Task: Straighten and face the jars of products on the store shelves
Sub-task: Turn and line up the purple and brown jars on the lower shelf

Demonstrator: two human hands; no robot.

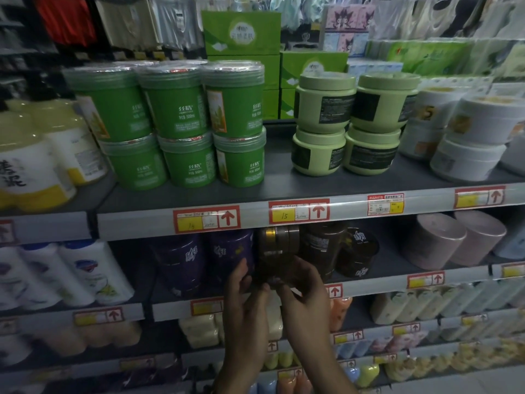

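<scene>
Brown jar [279,245] with a gold-banded lid sits at the front of the second shelf [369,286], gripped low down by both hands; its base is hidden behind the fingers, so I cannot tell whether it rests on the shelf or is lifted off it. Both forearms rise from the bottom of the view and come close together at the jar. The left hand [244,291] curls its fingers round the jar's lower left side, and the right hand [305,288] wraps the lower right, with the thumbs nearly meeting in front. Just right of it stand two more brown jars [319,245], making three in all. Just left stand two purple jars [179,260], the nearer one touching the left fingers. Farther right on the same shelf lie two pink cylinders [439,240], well apart from the hands. On the upper shelf [284,177], six green tubs [176,109] show in the front row, three stacks of two, with more lids behind. Four pale green jars [324,106] stand as two stacks of two, and blurred white jars [468,157] are stacked beside them. Farthest back stand green boxes [241,32]
</scene>
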